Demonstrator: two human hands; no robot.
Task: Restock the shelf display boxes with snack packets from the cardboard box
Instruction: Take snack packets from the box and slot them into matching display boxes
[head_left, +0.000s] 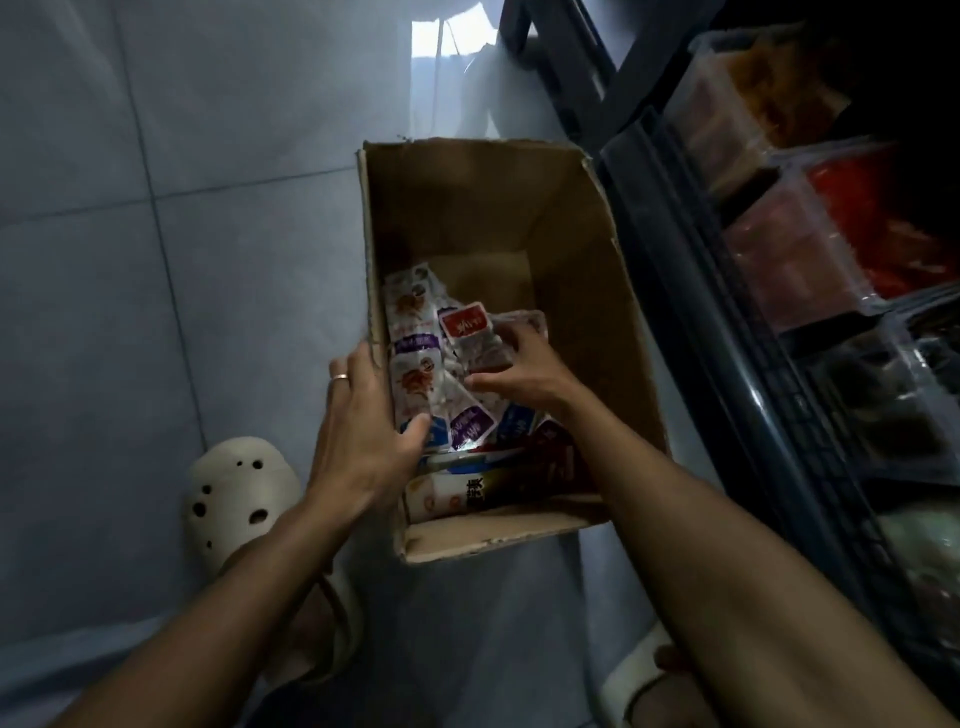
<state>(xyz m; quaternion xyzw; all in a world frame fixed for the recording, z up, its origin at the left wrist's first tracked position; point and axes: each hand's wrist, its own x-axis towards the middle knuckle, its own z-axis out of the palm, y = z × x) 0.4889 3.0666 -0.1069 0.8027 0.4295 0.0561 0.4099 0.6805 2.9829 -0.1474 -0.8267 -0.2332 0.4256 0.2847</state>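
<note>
An open cardboard box (524, 208) stands on the tiled floor beside the shelf. Several snack packets (415, 332) with white, purple and red labels lie heaped in its near half. My left hand (363, 415) grips the box's left wall, its thumb inside against the packets and its fingers outside. Inside the box, my right hand (524, 364) curls its fingers over a clear packet with a red label (467, 327). Clear plastic display boxes (810, 249) holding red and dark snacks sit on the shelf at the right.
A dark metal shelf frame (691, 322) runs along the box's right side. My feet in cream clogs (234, 499) stand on the grey floor tiles (156, 208), one left of the box and one below it. A white bag (447, 41) lies beyond the box.
</note>
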